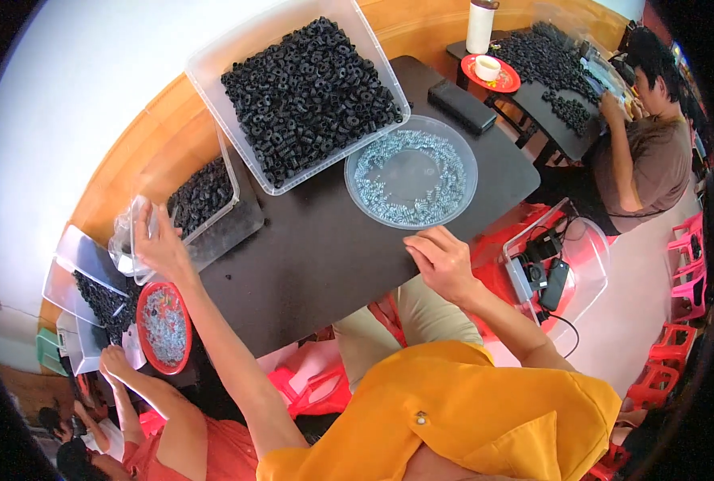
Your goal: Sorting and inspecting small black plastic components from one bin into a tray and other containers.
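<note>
Two hands at work, well apart on either side of the dark table (309,264). Left hand (160,244) is at the clear container (138,260) by the table's left edge, fingers extended, thumb apart from them; can't tell if it grips the wall or has a part. Right hand (443,260) is just outside the near rim of the round clear tray (471,180), fingers curled in, thumb close to the index; can't tell if anything is pinched. Small silvery parts (389,210) lie in a ring in that tray, middle mostly bare. Black parts (309,96) fill the big clear bin (212,104) just behind it; more sit in the smaller bin (248,220) beside the left hand. Step in hand, my read: handling loose parts piece by piece, left hand at the container, right between picks. Next move on the right probably calls for clearing the tray rim, then a light fingertip pinch on one silvery piece; pieces that small could come up in clumps.
</note>
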Action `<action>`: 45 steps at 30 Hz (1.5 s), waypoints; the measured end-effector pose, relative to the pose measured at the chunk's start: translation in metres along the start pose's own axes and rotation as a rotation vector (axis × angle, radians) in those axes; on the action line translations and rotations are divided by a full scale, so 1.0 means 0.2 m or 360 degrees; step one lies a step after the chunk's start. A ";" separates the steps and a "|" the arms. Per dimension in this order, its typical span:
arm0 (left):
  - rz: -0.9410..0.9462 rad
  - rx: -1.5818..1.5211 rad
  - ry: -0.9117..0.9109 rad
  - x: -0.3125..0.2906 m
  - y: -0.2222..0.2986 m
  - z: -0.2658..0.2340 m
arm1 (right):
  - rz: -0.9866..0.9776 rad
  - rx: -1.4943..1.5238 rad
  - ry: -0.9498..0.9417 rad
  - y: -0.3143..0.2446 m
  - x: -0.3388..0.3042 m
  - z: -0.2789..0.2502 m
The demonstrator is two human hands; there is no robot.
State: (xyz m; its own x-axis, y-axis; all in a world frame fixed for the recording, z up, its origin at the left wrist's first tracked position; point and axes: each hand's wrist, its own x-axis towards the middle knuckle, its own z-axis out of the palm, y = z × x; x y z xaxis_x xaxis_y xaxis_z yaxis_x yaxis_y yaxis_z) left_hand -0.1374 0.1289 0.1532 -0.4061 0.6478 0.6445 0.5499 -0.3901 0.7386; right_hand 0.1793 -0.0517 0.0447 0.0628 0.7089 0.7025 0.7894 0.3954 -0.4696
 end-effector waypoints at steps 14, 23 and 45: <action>0.0830 -0.0125 -0.1132 -0.39 0.24 0.89 | 0.0197 0.0074 0.0108 0.06 -0.04 -0.05; 0.1010 0.0254 -0.1279 -0.48 0.26 1.17 | 0.0307 -0.0004 0.0132 0.18 -0.04 -0.15; -0.0773 -0.0853 -0.1063 -0.97 0.13 0.34 | 0.0535 -0.0011 -0.0490 0.50 0.38 0.11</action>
State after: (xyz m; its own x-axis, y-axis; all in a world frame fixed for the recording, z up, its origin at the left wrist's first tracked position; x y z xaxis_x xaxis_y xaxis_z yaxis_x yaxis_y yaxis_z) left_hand 0.0046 0.0378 0.0341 0.0866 0.9884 0.1248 -0.0387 -0.1219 0.9918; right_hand 0.2506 0.0541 0.0395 0.1326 0.9383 0.3194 0.7602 0.1105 -0.6402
